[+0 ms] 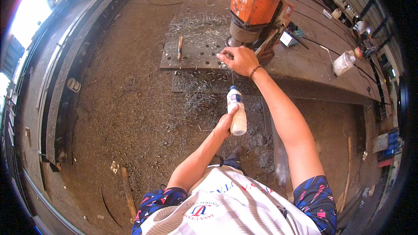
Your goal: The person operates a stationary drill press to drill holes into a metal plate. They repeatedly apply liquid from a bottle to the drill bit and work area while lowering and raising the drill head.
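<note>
My left hand is wrapped round a clear plastic bottle with a blue cap and whitish contents, held nearly upright in front of the plate's edge. Beside the lower end of an orange magnetic drill, my right hand hovers over the plate with its fingers curled and thumb drawn in. Whatever may be between those fingertips is too small to make out. Under the drill lies a steel plate with several round holes, strewn with metal shavings. A thin brush-like tool rests on it, left of the holes.
Metal shavings and small slugs litter the ledge and ground below. Right of the drill are a white box and a whitish jug. A white bucket stands at left. Another person is at the far right.
</note>
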{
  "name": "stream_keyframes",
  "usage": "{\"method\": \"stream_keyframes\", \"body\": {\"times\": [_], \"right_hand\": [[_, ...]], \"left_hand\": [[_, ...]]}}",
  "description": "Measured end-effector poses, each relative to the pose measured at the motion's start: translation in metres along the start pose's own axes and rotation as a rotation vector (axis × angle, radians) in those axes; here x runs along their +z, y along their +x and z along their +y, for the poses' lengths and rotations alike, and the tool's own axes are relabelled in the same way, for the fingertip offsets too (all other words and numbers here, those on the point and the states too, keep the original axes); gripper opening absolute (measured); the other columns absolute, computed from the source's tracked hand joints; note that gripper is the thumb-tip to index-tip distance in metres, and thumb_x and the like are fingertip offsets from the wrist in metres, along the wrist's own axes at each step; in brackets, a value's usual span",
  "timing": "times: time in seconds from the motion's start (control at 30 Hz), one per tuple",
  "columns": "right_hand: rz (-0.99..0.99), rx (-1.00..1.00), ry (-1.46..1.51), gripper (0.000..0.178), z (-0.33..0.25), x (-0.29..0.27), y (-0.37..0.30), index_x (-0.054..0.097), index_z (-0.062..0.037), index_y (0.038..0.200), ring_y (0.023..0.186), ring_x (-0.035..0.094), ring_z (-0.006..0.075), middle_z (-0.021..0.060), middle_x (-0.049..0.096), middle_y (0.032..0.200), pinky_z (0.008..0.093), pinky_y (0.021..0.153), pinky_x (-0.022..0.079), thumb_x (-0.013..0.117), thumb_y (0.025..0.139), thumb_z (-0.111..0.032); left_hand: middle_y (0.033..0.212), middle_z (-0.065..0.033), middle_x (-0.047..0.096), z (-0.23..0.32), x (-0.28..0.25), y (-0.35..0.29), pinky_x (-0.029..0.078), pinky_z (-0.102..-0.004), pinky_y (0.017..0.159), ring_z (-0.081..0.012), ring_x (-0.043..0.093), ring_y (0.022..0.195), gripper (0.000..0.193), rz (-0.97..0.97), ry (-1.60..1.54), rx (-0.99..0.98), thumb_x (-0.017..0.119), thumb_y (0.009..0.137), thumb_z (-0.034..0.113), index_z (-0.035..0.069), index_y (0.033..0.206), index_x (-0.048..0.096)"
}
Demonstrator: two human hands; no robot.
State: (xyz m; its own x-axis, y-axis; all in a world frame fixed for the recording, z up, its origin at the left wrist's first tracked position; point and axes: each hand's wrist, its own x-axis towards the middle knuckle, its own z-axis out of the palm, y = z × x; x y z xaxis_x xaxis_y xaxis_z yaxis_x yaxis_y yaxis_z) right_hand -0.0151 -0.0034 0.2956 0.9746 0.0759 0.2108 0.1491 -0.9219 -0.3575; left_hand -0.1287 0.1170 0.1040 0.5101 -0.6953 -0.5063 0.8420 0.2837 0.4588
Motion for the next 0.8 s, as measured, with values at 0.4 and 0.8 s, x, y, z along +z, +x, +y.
{"method": "stream_keyframes", "body": {"times": [0.4, 0.8], "right_hand": [[-0.223, -0.056, -0.109, 0.067, 0.000, -0.005, 0.000, 0.075, -0.0185, 0.096, 0.086, 0.068, 0.0356, 0.0169, 0.071, 0.084, 0.0459, 0.079, 0.052, 0.045, 0.082, -0.077], [-0.322, -0.008, -0.216, 0.057, -0.006, -0.006, 0.001, 0.075, -0.0176, 0.099, 0.095, 0.067, 0.0347, 0.0167, 0.071, 0.095, 0.0446, 0.088, 0.051, 0.049, 0.085, -0.066]], "left_hand": [[0.092, -0.0108, 0.068, 0.000, -0.004, 0.001, 0.057, -0.0385, 0.071, -0.0233, 0.069, 0.078, 0.047, -0.017, -0.021, 0.011, 0.058, 0.094, 0.046, 0.002, 0.111, 0.059], [0.092, -0.0108, 0.067, 0.001, -0.005, 0.002, 0.057, -0.0388, 0.069, -0.0239, 0.068, 0.076, 0.049, -0.031, -0.025, -0.011, 0.060, 0.092, 0.047, 0.002, 0.112, 0.059]]}}
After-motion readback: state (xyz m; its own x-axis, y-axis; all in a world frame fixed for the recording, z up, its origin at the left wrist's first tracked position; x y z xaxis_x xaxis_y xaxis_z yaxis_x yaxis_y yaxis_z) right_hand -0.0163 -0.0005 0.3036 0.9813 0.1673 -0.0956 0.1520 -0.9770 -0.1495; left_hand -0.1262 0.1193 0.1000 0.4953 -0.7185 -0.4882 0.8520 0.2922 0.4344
